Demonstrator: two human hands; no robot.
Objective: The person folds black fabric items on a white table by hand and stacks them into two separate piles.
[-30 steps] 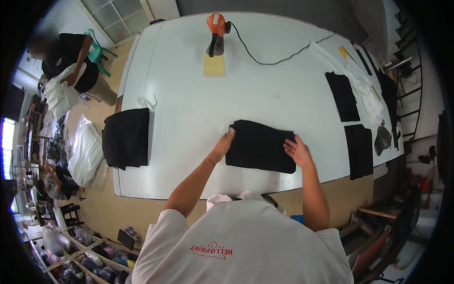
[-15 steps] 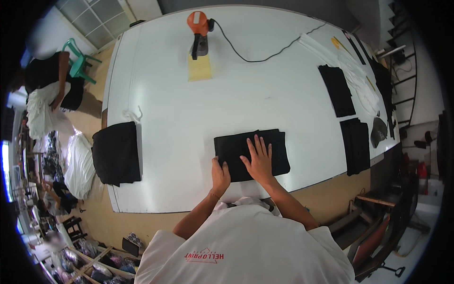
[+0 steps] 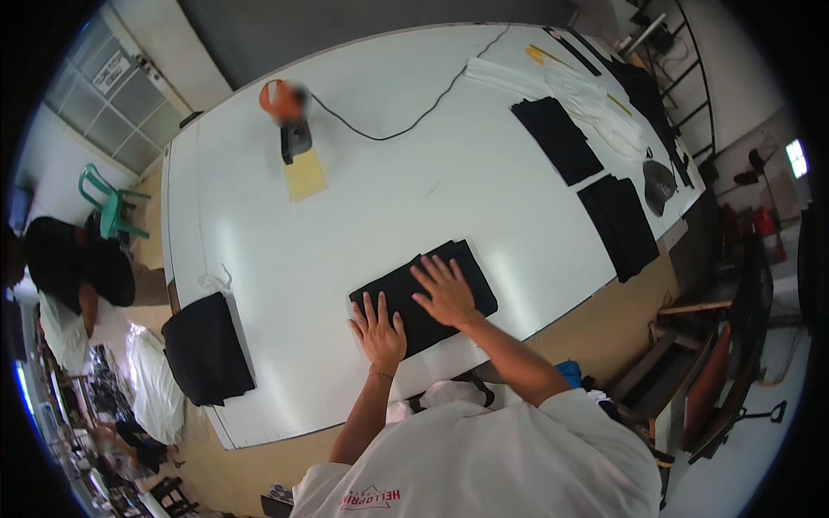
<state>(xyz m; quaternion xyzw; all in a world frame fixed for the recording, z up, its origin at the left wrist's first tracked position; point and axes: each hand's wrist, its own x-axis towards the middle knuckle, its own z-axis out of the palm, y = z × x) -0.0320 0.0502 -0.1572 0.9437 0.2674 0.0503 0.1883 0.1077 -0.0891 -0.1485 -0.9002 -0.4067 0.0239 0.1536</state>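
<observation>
A folded piece of black cloth [image 3: 423,328] lies flat on the white table in front of me, turned at a slant. My left hand [image 3: 377,332] rests on its left part, fingers spread and pointing away from me. Farther right, my right hand [image 3: 446,292] lies flat on the top of the cloth, with its fingers apart. Neither hand grips anything. The cloth under both palms is hidden.
Black folded stacks sit at the left edge [image 3: 207,350] and at the right [image 3: 617,226] of the white table [image 3: 285,293]. An orange cloth cutter [image 3: 283,102] with a cord stands far left on yellow paper [image 3: 306,177]. White fabric [image 3: 596,104] lies far right. A person [image 3: 73,259] stands left.
My left hand has moved from gripping the cloth's left edge to lying spread on top. The right hand stays flat on the cloth. The whole view has turned.
</observation>
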